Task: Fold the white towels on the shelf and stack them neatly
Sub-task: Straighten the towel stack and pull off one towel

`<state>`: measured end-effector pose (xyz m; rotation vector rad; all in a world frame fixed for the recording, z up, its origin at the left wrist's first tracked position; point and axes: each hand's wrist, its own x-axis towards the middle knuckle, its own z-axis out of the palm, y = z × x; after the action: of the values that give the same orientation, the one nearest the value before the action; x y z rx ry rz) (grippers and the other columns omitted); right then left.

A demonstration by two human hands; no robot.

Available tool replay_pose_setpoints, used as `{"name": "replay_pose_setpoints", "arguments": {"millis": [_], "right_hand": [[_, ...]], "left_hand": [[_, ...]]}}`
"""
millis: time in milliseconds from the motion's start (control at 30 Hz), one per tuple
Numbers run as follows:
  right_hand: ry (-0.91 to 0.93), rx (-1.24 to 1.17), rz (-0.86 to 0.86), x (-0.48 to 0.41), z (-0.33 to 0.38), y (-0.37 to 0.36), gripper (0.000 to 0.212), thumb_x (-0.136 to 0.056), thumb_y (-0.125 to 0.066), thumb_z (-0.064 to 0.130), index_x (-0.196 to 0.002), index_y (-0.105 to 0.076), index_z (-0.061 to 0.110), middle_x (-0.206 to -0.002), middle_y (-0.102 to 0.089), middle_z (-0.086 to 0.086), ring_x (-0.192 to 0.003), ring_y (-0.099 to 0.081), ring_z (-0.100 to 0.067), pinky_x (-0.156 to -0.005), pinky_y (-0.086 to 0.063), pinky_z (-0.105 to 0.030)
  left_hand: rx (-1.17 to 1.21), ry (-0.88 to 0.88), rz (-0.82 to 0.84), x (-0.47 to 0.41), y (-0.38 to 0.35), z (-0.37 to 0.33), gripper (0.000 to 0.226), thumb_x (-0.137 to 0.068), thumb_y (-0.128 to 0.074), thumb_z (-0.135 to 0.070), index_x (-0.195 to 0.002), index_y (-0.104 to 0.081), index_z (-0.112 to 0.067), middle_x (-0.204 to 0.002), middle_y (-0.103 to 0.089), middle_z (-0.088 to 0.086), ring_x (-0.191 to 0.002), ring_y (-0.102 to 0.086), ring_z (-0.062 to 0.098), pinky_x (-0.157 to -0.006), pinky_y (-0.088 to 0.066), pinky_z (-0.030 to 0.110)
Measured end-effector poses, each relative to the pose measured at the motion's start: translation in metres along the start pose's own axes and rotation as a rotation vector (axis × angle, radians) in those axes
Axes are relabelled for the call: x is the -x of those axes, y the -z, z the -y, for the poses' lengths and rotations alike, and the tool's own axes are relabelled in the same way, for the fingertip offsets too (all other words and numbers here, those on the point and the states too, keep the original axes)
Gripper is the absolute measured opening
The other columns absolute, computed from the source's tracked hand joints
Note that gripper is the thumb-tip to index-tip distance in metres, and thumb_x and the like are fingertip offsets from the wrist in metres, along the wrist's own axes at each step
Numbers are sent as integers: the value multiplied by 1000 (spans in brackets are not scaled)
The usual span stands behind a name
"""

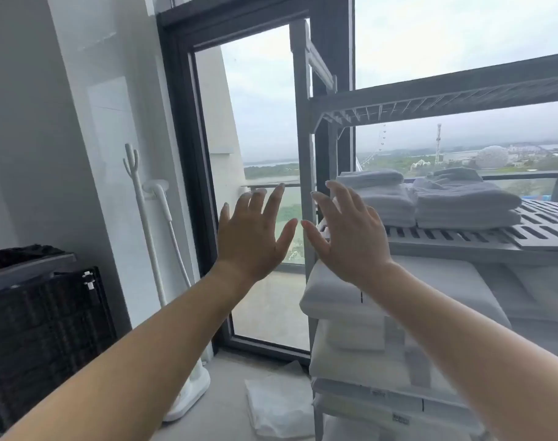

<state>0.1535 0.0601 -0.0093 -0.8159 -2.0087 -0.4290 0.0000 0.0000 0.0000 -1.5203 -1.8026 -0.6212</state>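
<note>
Two stacks of folded white towels sit on the slatted middle board of a grey shelf (462, 241) at the right: a left stack (384, 198) and a right stack (465, 205) with a rumpled towel on top. My left hand (252, 232) and my right hand (350, 237) are both raised in front of me, backs toward the camera, fingers spread, holding nothing. They hover side by side, just left of the shelf's front post, apart from the towels.
Below the towels, white pillows or bedding in clear bags (366, 313) fill the lower shelves. A dark wicker basket (45, 338) stands at the left. A white stand with a hose (163, 249) leans by the glass door (261, 186). A white bag (277, 405) lies on the floor.
</note>
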Motion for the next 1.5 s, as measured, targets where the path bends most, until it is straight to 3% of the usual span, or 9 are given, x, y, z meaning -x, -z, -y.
{"name": "replay_pose_setpoints", "arguments": {"millis": [567,733,1033,1500], "right_hand": [[-80,168,-16,26,-249,43,53,-89,-31,48,-126,-47,14,-138,-43,-12,-123,-45,-30,-83,-49,-45],[-104,198,-8,40,-313,53,51,-89,-36,47,-125,-49,14,-136,-46,-11,-121,-48,-29,-84,-48,-44],[-172,225,116,61,-389,55,49,-90,-40,45,-128,-46,14,-141,-38,-9,-124,-42,-28,-95,-35,-46],[-184,269,114,26,-525,11,46,-88,-44,41,-123,-50,12,-134,-44,-9,-121,-46,-27,-92,-42,-42]], "left_hand": [[133,-145,-1,-91,-92,-236,63,-91,-28,-56,-146,-15,-29,-148,-33,4,-136,-29,24,-109,-25,52],[154,-161,7,-104,-116,-296,65,-89,-23,-57,-146,-16,-27,-142,-38,4,-131,-34,25,-105,-31,53],[184,-230,43,-125,-155,-363,64,-88,-24,-56,-144,-20,-25,-141,-38,3,-130,-34,24,-104,-30,53],[260,-310,-5,-223,-251,-447,53,-92,-28,-50,-136,-39,-22,-135,-47,5,-124,-44,24,-100,-39,46]]}}
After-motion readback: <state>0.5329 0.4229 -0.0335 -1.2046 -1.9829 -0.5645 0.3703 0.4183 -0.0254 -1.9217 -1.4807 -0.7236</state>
